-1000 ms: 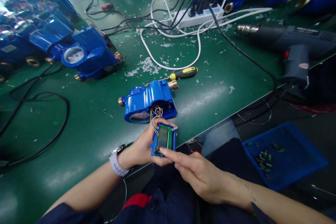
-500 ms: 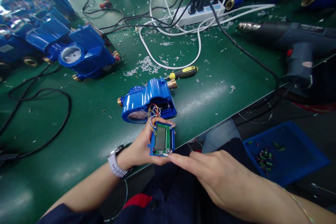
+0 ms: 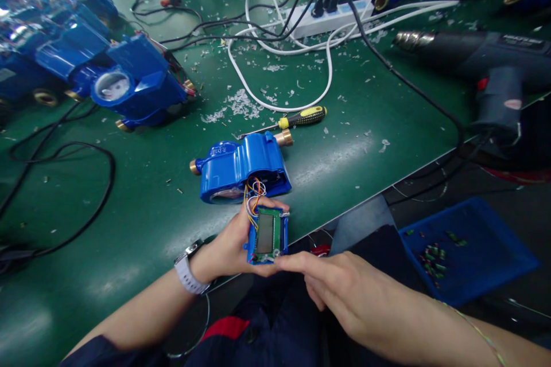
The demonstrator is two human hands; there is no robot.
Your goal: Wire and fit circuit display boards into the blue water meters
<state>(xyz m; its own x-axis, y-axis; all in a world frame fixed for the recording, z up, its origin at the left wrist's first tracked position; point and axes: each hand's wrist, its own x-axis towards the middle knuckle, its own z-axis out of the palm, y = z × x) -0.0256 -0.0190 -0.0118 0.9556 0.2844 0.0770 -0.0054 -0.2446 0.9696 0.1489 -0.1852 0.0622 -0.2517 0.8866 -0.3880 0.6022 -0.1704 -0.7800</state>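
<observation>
A small circuit board module with a grey display (image 3: 267, 234) rests in my left hand (image 3: 230, 243), whose fingers wrap round its blue frame. My right hand (image 3: 344, 287) touches the module's lower right corner with its outstretched index finger; the other fingers are curled and hold nothing that I can see. Coloured wires (image 3: 253, 198) run from the module into the open side of a blue meter body (image 3: 241, 166) with brass ends, which lies on the green table (image 3: 150, 189). Behind the meter is a yellow and black screwdriver (image 3: 303, 117).
A heat gun (image 3: 477, 60) lies at the right, a white power strip (image 3: 327, 17) with tangled cables at the back. More blue meters (image 3: 138, 83) crowd the left. A blue tray (image 3: 495, 252) with small parts sits below the table edge. Plastic scraps litter the table.
The meter body has tilted, so its opening shows less. The module has shifted slightly down and right. My right index finger remains at its corner, while the curled fingers have moved lower.
</observation>
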